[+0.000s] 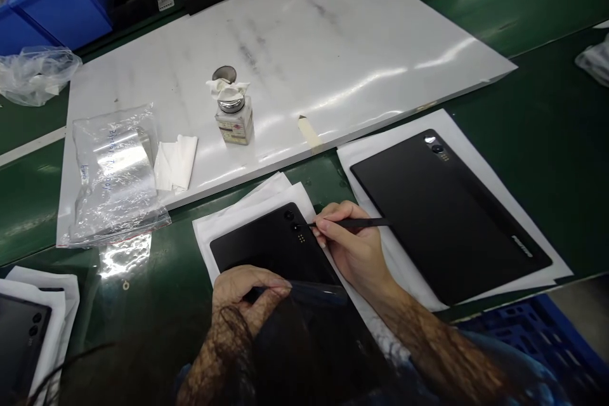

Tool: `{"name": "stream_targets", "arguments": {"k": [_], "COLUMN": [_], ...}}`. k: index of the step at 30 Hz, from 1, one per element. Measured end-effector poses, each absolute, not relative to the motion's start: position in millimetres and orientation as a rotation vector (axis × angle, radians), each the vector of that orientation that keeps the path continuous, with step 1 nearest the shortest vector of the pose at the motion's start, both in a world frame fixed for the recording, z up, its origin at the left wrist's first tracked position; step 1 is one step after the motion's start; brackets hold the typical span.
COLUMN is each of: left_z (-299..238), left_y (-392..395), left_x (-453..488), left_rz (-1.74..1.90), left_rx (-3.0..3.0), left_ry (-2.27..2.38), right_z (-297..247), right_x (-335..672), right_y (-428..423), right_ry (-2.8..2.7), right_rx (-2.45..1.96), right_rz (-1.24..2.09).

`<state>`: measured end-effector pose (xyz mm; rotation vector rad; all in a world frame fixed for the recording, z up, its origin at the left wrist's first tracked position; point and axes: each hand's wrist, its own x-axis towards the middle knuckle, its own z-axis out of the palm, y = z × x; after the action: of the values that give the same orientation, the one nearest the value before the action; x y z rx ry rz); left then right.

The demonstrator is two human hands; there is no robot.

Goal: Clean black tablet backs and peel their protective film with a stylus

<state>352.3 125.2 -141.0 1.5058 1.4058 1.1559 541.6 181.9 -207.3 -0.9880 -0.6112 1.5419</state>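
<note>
The black tablet (259,241) lies beneath and between the two hands, back up; its long axis slants from the camera end, ahead of the left grip, toward the wearer and rightward. The right hand (356,242) is nearer that end, its thumb and fingers pinched on a slim black tool (366,222). From this grip the tool points left, its tip at the lower lens (295,228); whether they touch I cannot tell. The left hand (235,290) pinches what looks like a clear film (320,292), which reaches rightward from its fingertips over the tablet. White sheets (203,228) lie under the tablet, ahead and left of the right grip. Just right of that grip is a second tablet (428,216), its long axis slanting likewise. Farther ahead of both grips, a bottle (236,124) stands on a pale board (342,57).
</note>
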Motion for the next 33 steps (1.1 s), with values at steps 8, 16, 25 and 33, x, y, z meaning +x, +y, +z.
{"name": "stream_targets", "arguments": {"k": [8, 16, 25, 33], "left_z": [-142, -141, -142, -143], "left_y": [125, 126, 125, 126], "left_x": [353, 351, 351, 350], "left_rz": [1.174, 1.135, 1.122, 1.134], "left_rx": [1.478, 1.522, 1.555, 1.578], "left_ry": [1.388, 1.400, 1.432, 1.414], "right_z": [-209, -211, -220, -238], "right_x": [542, 541, 550, 590], "right_y": [183, 182, 184, 197], "right_ry": [-0.607, -0.624, -0.805, -2.051], "right_rx": [-0.998, -1.023, -0.933, -0.735], "right_rz": [1.545, 1.511, 1.342, 0.484]}}
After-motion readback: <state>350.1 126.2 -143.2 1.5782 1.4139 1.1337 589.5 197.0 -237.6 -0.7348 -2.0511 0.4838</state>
